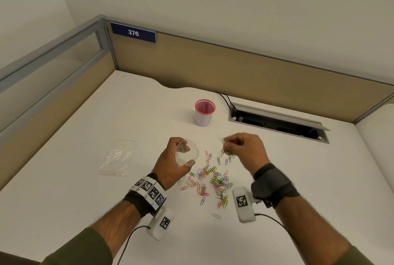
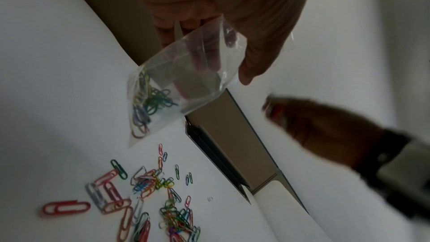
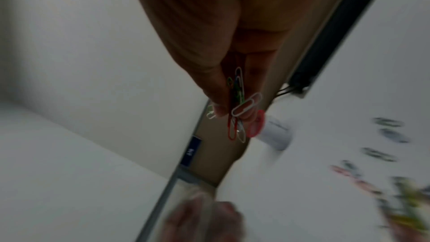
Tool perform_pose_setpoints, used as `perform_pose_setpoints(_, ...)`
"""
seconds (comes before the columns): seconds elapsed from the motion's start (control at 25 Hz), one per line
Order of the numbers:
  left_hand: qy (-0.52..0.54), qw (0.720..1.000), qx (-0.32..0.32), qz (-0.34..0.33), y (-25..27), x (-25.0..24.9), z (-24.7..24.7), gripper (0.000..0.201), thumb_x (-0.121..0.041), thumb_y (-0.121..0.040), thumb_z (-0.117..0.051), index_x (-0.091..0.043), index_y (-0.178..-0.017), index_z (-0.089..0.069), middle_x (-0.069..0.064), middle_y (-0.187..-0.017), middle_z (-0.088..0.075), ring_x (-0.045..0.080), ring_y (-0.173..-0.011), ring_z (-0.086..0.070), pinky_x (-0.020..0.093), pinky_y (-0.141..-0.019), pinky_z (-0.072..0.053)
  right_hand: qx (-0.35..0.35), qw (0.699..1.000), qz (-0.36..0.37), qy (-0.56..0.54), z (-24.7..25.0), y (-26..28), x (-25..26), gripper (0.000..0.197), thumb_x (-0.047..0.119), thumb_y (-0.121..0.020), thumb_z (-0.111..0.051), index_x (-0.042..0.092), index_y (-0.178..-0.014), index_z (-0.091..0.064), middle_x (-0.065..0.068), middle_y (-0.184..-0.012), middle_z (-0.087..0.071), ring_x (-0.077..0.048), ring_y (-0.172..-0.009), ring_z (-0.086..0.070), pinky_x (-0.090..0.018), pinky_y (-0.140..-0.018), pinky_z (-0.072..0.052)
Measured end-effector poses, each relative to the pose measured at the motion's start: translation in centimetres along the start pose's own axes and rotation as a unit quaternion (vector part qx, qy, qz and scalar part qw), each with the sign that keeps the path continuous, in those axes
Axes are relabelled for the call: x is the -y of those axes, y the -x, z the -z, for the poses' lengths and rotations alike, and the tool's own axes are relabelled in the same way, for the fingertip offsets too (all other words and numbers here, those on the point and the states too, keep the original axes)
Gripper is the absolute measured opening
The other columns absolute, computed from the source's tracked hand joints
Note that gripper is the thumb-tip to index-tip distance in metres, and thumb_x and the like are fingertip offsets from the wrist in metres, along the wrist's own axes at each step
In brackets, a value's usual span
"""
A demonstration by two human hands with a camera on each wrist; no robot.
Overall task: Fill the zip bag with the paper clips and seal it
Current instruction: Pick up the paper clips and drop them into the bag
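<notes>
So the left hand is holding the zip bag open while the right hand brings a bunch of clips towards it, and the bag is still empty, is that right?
Not quite: the zip bag is not empty. The left wrist view shows a clump of paper clips already lying in its bottom corner. The rest holds: the left hand holds the bag open, and the right hand pinches a bunch of clips beside it.

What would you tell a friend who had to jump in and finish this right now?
Left hand: grips the open zip bag, mouth held wide, above the desk.
Right hand: pinches a small bunch of paper clips, raised beside the bag.
Done: some clips already sit at the bag's bottom.
Left: drop in this bunch, gather the loose pile still on the desk, then seal the bag.
Also there: a second zip bag lying flat, and a pink-rimmed cup.
</notes>
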State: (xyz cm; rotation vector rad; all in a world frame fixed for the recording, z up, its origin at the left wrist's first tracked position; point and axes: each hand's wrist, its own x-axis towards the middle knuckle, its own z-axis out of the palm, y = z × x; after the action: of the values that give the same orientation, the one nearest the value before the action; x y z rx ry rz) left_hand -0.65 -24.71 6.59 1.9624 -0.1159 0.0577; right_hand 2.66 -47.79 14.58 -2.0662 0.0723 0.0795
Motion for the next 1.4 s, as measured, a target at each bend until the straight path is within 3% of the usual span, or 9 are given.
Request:
perform_pose_setpoints(0.16, -0.006, 1.0, 0.009, -0.007, -0.6, -0.4, -1.0, 0.058, -0.019, -0.078, -0.08, -0.026, -0.119, -0.04, -0.01, -0.105, -0.059, 0.016, -0.108, -0.06, 0.031, -0.095, -0.052, 0.047, 0.996, 0.078, 0.017, -1.1, 0.6, 6.0, 0.015, 0.011, -0.085, -0.069, 0.01, -0.1, -0.072, -0.002, -0.087, -0.073, -0.011, -0.076, -0.07, -0.02, -0.074, -0.058)
perform_pose_setpoints(0.32, -0.019, 1.0, 0.003, -0.016, -1.3, -0.9, -1.8, 0.057, -0.021, -0.079, -0.08, -0.029, -0.116, -0.038, -0.016, -0.103, -0.056, 0.014, -0.103, -0.06, 0.028, -0.091, -0.052, 0.074, 0.977, 0.141, 0.143, -4.0, 0.8, 6.9, 0.015, 0.014, -0.087, -0.067, 0.013, -0.101, -0.072, -0.002, -0.094, -0.073, -0.015, -0.082, -0.067, -0.026, -0.08, -0.056)
perform_pose_setpoints(0.48, -0.02, 1.0, 0.008, 0.002, -1.8, -1.1, -2.3, 0.062, -0.023, -0.079, -0.08, -0.035, -0.118, -0.034, -0.013, -0.109, -0.056, 0.007, -0.099, -0.06, 0.011, -0.08, -0.044, 0.129, 0.924, 0.153, 0.327, -6.2, 0.4, 6.3, 0.016, 0.017, -0.09, -0.06, 0.015, -0.1, -0.072, -0.004, -0.096, -0.072, -0.021, -0.086, -0.064, -0.037, -0.082, -0.055)
perform_pose_setpoints(0.64, -0.029, 1.0, 0.006, 0.007, -1.9, -1.0, -2.6, 0.063, -0.022, -0.079, -0.081, -0.035, -0.118, -0.033, -0.02, -0.107, -0.054, 0.006, -0.1, -0.058, 0.012, -0.083, -0.042, 0.169, 0.881, 0.156, 0.414, -6.9, 0.4, 6.6, 0.018, 0.011, -0.091, -0.055, 0.01, -0.102, -0.07, -0.01, -0.097, -0.069, -0.025, -0.086, -0.064, -0.036, -0.081, -0.054)
perform_pose_setpoints(0.84, -0.013, 1.0, 0.004, 0.024, -1.8, -1.4, -2.5, 0.061, -0.018, -0.079, -0.08, -0.034, -0.116, -0.034, -0.028, -0.102, -0.049, -0.008, -0.093, -0.055, 0.004, -0.073, -0.039, 0.162, 0.89, 0.167, 0.393, -6.1, 0.5, 7.5, 0.016, 0.014, -0.092, -0.055, 0.012, -0.103, -0.067, -0.008, -0.098, -0.068, -0.024, -0.088, -0.063, -0.031, -0.078, -0.052)
perform_pose_setpoints(1.0, -0.001, 1.0, -0.004, -0.003, -1.4, -1.3, -1.9, 0.055, -0.015, -0.079, -0.078, -0.029, -0.115, -0.039, -0.014, -0.103, -0.06, 0.005, -0.103, -0.061, 0.02, -0.085, -0.049, 0.095, 0.935, 0.21, 0.269, -3.2, 0.0, 7.3, 0.018, 0.013, -0.093, -0.053, 0.015, -0.102, -0.069, 0.0, -0.1, -0.07, -0.016, -0.089, -0.063, -0.029, -0.082, -0.052)
perform_pose_setpoints(1.16, 0.017, 1.0, -0.022, -0.005, -0.6, -0.8, -0.5, 0.056, -0.01, -0.079, -0.078, -0.025, -0.117, -0.041, -0.007, -0.11, -0.066, 0.005, -0.113, -0.061, 0.025, -0.093, -0.05, 0.021, 0.967, 0.071, 0.244, 1.5, -2.4, -2.0, 0.023, 0.009, -0.093, -0.053, 0.013, -0.108, -0.069, -0.004, -0.111, -0.07, -0.019, -0.1, -0.064, -0.03, -0.093, -0.049)
perform_pose_setpoints(1.28, 0.021, 0.999, -0.033, -0.003, 0.1, -0.8, 1.0, 0.055, -0.008, -0.079, -0.079, -0.024, -0.117, -0.042, -0.009, -0.11, -0.066, -0.002, -0.113, -0.059, 0.018, -0.092, -0.048, 0.061, 0.926, -0.131, 0.35, 3.1, -2.3, -11.5, 0.034, 0.006, -0.091, -0.049, 0.012, -0.122, -0.06, -0.011, -0.133, -0.055, -0.027, -0.122, -0.052, -0.032, -0.106, -0.038)
perform_pose_setpoints(1.4, 0.015, 0.999, -0.049, -0.006, 0.5, -0.7, 2.2, 0.055, -0.008, -0.079, -0.079, -0.024, -0.117, -0.042, -0.01, -0.109, -0.066, 0.002, -0.114, -0.06, 0.016, -0.091, -0.046, 0.093, 0.889, -0.182, 0.411, 1.5, -0.5, -15.5, 0.037, 0.007, -0.091, -0.044, 0.01, -0.126, -0.054, -0.015, -0.133, -0.045, -0.032, -0.123, -0.046, -0.036, -0.103, -0.041)
